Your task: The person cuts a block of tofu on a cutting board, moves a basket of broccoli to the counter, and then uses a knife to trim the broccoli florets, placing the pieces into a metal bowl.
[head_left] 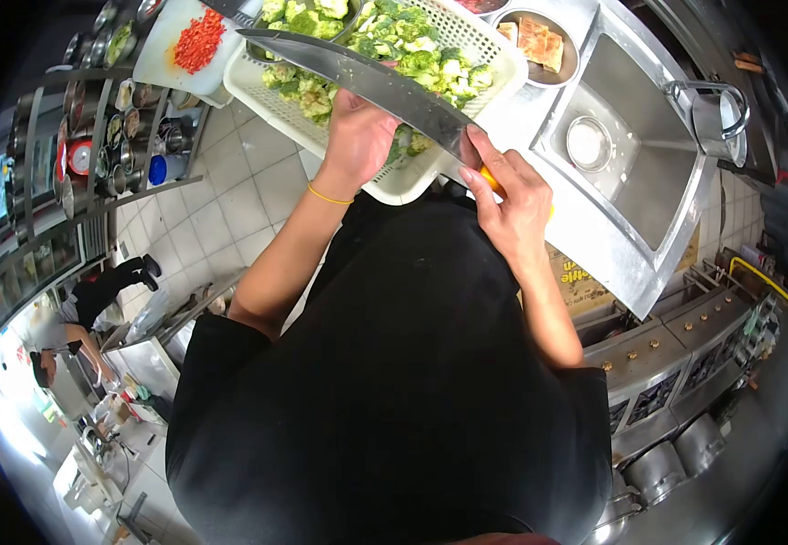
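My right hand [514, 195] is closed around the orange-yellow handle of a large kitchen knife [358, 77]. Its long, broad blade slants up to the left across a white plastic basket [508, 86]. Cut broccoli florets [389, 32] fill much of that basket. Beneath the blade, my left hand [358, 141] reaches over the basket's near side, with a yellow band at the wrist. The blade covers most of the left fingers, so whether they grip anything is hidden. A metal bowl [350, 23] with more florets sits at the basket's upper left.
Chopped red pieces [199, 41] lie on a white cutting board [162, 68] to the left. On the right are a metal bowl of browned slabs [539, 45] and a steel sink [635, 195]. A person in dark clothes [108, 291] stands far left. Stoves [676, 350] stand lower right.
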